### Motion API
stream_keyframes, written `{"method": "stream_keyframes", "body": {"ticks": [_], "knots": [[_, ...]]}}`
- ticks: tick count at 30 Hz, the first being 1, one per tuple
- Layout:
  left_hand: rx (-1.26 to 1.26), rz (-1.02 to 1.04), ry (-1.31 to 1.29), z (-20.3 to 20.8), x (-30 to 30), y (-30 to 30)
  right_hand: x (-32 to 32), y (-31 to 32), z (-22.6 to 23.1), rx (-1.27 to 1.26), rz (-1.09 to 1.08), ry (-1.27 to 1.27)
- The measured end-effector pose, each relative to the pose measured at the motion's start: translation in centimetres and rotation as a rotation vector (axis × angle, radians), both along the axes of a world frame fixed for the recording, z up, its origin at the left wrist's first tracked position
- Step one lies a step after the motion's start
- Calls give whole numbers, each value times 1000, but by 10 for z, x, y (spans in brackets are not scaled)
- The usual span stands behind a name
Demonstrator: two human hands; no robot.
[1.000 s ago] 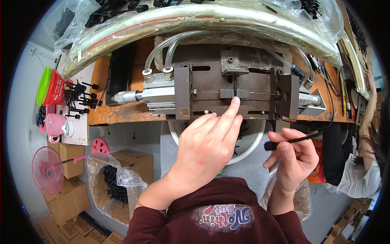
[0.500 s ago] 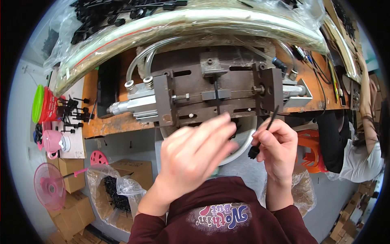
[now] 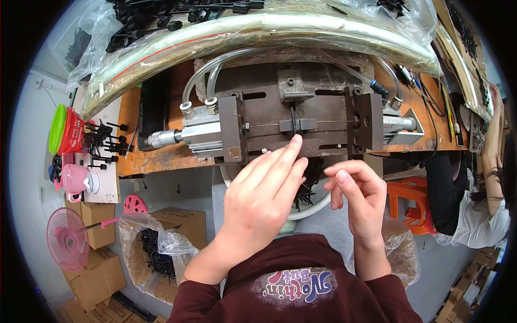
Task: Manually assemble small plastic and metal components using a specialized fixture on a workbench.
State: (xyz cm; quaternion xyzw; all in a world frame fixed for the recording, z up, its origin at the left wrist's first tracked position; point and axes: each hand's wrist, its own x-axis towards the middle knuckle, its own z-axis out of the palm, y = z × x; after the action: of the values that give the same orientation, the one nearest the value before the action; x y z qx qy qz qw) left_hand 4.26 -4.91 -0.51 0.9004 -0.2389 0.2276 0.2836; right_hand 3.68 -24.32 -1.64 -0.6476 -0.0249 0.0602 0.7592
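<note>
My left hand (image 3: 264,196) reaches toward the bench fixture (image 3: 264,116) with its fingers stretched out flat. Its fingertips lie at the lower end of a slim black rod-shaped part (image 3: 293,114) set between two small grey jaws (image 3: 308,124); whether they touch it I cannot tell. Nothing shows in this hand. To its right, my right hand (image 3: 366,202) hovers with fingers loosely bent and apart, no part visible in it. Beneath both hands, partly hidden, a white basket (image 3: 318,209) holds black rod-shaped parts (image 3: 306,196).
Silver air cylinders (image 3: 202,134) with clear hoses flank the fixture. Long plastic-wrapped strips (image 3: 258,27) arch behind it, with black parts beyond. Left stand a pink fan (image 3: 67,238) and a plastic-lined box (image 3: 156,253); right, an orange stool (image 3: 412,202) and another person (image 3: 479,220).
The black part with a knobbed end has left my right hand, whose fingers have loosened. My left hand has moved slightly up, toward the fixture. The view has shifted a little.
</note>
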Motion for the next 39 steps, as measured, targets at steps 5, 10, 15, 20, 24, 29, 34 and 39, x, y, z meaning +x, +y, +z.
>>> {"method": "stream_keyframes", "body": {"ticks": [5, 10, 15, 20, 24, 29, 34, 39], "knots": [[161, 12, -50, -7, 8, -6, -12, -1, -6, -48, 4, 5], [102, 67, 49, -2, 13, -7, -20, -3, -14, -101, 60, 83], [99, 75, 93, 3, 13, -8, -32, -4, -55, -193, 115, 154], [97, 86, 102, 0, 13, -10, -59, -17, -115, -557, 153, 121], [79, 38, 25, -1, 13, -10, -87, -31, -142, -911, 206, -215], [24, -77, 228, 3, -21, -11, -100, -44, -153, -918, 248, -396], [97, -293, 642, -38, -52, -27, -94, -57, -160, -908, 181, -381], [157, -143, 529, -106, -59, -30, -95, -61, -175, -866, 91, -379]]}}
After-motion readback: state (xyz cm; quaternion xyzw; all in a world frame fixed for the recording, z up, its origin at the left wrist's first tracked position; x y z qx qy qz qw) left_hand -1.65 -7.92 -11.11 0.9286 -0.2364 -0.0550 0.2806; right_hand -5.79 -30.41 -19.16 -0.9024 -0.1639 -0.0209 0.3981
